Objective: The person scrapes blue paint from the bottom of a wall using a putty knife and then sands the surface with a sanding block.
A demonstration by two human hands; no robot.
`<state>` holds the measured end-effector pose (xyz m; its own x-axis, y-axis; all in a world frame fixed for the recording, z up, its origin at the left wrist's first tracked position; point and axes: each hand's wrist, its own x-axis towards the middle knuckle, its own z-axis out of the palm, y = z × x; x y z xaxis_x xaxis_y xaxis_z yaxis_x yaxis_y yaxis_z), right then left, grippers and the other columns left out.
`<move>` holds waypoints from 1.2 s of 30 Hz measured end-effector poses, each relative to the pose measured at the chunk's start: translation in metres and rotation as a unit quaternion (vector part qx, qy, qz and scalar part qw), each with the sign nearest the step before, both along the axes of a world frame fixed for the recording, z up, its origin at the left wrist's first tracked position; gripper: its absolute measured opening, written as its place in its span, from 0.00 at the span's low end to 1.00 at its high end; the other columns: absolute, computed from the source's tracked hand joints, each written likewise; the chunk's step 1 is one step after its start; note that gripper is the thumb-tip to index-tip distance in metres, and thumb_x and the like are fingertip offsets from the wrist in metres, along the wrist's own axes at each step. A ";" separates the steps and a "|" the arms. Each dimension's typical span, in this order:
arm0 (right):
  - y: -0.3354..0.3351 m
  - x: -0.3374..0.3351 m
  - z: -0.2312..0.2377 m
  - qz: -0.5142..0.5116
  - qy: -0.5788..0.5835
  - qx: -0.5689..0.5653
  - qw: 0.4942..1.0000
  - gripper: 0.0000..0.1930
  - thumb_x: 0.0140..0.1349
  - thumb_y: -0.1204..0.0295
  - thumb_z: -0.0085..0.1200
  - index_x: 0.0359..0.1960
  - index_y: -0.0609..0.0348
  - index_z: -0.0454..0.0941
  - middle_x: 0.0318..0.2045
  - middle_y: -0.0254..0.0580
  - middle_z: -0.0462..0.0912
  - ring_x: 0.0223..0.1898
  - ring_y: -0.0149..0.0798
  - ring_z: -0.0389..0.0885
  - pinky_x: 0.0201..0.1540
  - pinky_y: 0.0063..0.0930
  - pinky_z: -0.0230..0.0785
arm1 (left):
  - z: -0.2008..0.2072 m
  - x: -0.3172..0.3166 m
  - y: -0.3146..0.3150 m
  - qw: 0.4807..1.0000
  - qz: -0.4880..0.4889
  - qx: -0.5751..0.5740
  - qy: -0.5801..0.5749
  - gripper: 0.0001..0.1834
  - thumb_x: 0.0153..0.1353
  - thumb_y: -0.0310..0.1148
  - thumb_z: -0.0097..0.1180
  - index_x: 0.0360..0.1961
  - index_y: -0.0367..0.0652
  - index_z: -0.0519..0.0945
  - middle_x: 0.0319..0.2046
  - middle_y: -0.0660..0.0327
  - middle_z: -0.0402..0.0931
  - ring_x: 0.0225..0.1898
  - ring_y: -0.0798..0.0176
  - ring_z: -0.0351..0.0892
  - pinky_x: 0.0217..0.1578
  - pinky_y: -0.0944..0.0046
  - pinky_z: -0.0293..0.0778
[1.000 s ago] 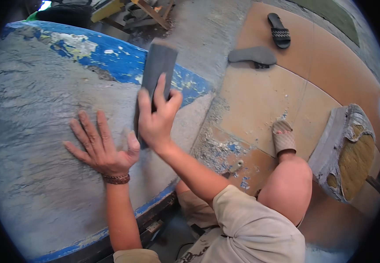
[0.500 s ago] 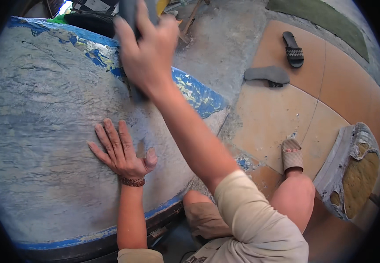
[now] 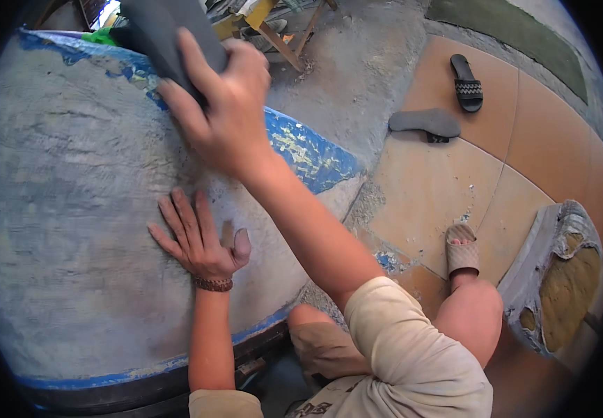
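A large, gently curved panel (image 3: 79,230) fills the left side, its scuffed grey surface bordered by flaking blue paint. My right hand (image 3: 228,115) grips a long dark grey sanding block (image 3: 170,43) over the panel's far blue edge. The thumb and fingers press on the block's sides; some fingers are hidden behind it. Whether the block's underside touches the panel cannot be seen. Lower on the grey surface, my left hand (image 3: 200,244) lies flat with its fingers spread, holding nothing. A brown braided bracelet (image 3: 214,284) circles that wrist.
Black sandals (image 3: 467,87) lie on orange floor tiles at the right. A torn, foam-filled cushion (image 3: 559,279) stands near my slippered foot (image 3: 462,247). Paint flakes (image 3: 388,259) litter the tiles. Beyond the panel is a wooden-legged stand (image 3: 280,45).
My right hand has drawn the sanding block left and slightly nearer, and the block now tilts to the far left. My left hand stays flat, with only a slight shift in view.
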<state>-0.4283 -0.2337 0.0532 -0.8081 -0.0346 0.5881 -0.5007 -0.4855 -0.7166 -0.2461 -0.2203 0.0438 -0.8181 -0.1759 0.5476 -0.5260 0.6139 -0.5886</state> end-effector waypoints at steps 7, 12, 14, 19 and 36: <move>0.067 0.112 -0.261 0.070 -0.181 0.283 0.939 0.29 0.59 0.63 0.56 0.62 0.60 0.66 0.45 0.58 0.70 0.46 0.50 0.70 0.52 0.36 0.62 | 0.005 -0.012 0.003 0.999 0.018 -0.039 -0.025 0.37 0.61 0.58 0.34 0.56 0.37 0.73 0.61 0.45 0.64 0.65 0.40 0.59 0.65 0.36 0.37; 0.101 0.109 -0.334 0.035 -0.239 0.384 0.891 0.28 0.60 0.60 0.56 0.61 0.57 0.68 0.41 0.58 0.72 0.44 0.51 0.69 0.50 0.39 0.62 | 0.000 -0.005 0.001 0.996 0.058 -0.056 -0.033 0.32 0.59 0.52 0.41 0.58 0.42 0.72 0.63 0.49 0.62 0.66 0.43 0.57 0.64 0.36 0.38; 0.103 0.099 -0.338 0.040 -0.332 0.342 0.878 0.28 0.61 0.58 0.54 0.61 0.57 0.67 0.39 0.57 0.72 0.43 0.50 0.69 0.50 0.39 0.62 | -0.006 -0.011 0.000 0.996 0.066 -0.039 -0.041 0.32 0.58 0.49 0.46 0.62 0.47 0.68 0.65 0.52 0.59 0.68 0.45 0.53 0.64 0.36 0.38; 0.115 0.093 -0.315 0.071 -0.347 0.329 0.875 0.29 0.64 0.56 0.50 0.63 0.57 0.64 0.44 0.60 0.73 0.47 0.51 0.69 0.53 0.39 0.62 | -0.056 -0.021 -0.005 0.996 0.062 0.024 -0.060 0.32 0.57 0.47 0.46 0.64 0.52 0.66 0.67 0.58 0.57 0.69 0.54 0.52 0.66 0.40 0.37; 0.104 0.255 -0.281 0.143 -0.329 0.334 0.871 0.31 0.65 0.58 0.46 0.62 0.71 0.59 0.58 0.65 0.66 0.56 0.57 0.66 0.61 0.43 0.53 | -0.149 0.169 0.104 0.947 0.125 0.276 0.101 0.26 0.58 0.38 0.54 0.57 0.37 0.72 0.65 0.34 0.50 0.67 0.31 0.44 0.64 0.33 0.36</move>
